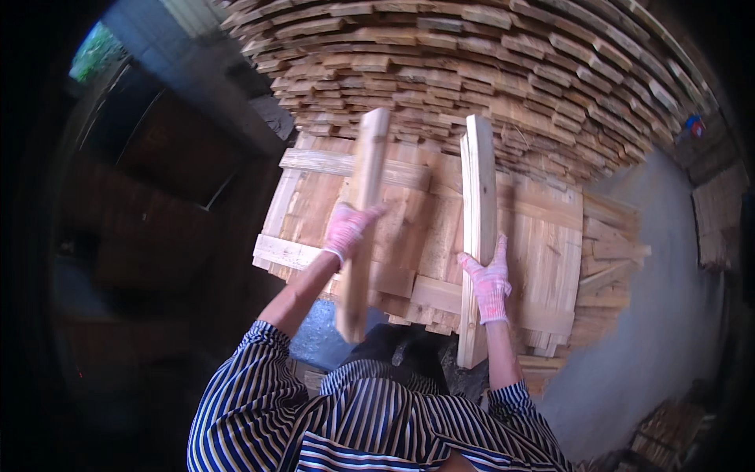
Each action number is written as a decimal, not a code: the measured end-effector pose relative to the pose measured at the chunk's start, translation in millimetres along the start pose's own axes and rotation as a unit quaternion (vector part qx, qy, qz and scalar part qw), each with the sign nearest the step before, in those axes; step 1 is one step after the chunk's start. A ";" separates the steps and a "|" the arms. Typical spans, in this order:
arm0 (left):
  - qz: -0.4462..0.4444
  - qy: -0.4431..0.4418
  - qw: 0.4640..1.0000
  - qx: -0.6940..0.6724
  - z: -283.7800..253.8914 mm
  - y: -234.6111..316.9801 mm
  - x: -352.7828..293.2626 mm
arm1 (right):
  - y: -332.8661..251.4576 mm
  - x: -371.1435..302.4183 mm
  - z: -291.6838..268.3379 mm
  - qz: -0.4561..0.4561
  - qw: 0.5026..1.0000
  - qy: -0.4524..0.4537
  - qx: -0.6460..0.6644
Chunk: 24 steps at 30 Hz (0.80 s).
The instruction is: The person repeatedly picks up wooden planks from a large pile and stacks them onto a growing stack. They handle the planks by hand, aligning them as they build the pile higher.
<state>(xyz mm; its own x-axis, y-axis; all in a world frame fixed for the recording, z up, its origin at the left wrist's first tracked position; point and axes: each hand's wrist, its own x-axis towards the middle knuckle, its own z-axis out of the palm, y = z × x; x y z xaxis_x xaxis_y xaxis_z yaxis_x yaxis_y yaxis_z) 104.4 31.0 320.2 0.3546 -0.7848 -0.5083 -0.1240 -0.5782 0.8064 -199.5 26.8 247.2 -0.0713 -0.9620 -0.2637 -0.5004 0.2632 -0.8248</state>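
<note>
My left hand [351, 229], in a pink and white knit glove, is closed around the middle of a wooden board [370, 169], which slants slightly and is a little blurred. In the same kind of glove, my right hand [489, 282] grips a second board, or a few stacked together [480, 185]; I cannot tell which. Both lengths point away from me, apart from each other. Beneath them lies a panel of planks [543, 259] with crosswise battens [314, 162] along its far and near sides.
Beyond the panel rises a tall stack of rough boards [440, 55]. More timber pieces [613, 259] lie at the panel's right, beside a grey floor [661, 315]. A blue surface [318, 338] shows near my body. Dark bulky shapes [173, 157] stand at left.
</note>
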 end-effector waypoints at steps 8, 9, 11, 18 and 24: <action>0.043 0.187 0.945 0.265 -6.2 -100.9 140.5 | 46.0 46.2 12.5 0.119 0.940 0.108 -0.301; 0.047 0.188 0.942 0.275 -6.0 -102.1 139.2 | 48.9 45.5 14.1 0.103 0.938 0.115 -0.311; 0.034 0.173 0.949 0.262 -17.0 -100.7 136.4 | 43.6 43.7 20.4 0.073 0.927 0.115 -0.349; 0.010 0.151 0.973 0.172 -125.6 -122.3 146.1 | -37.3 12.0 114.2 0.002 0.906 0.095 -0.411; 0.217 0.245 0.911 0.251 -168.3 -196.4 188.8 | -74.6 -1.9 290.4 -0.042 0.937 0.042 -0.345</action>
<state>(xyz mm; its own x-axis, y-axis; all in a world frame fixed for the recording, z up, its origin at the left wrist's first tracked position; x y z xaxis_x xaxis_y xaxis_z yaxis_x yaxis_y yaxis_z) 351.7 33.9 116.7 0.5267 -0.8414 0.1207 -0.7160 -0.3626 0.5966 88.5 30.3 163.9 -0.0596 -0.9870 -0.1493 -0.9439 0.1044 -0.3132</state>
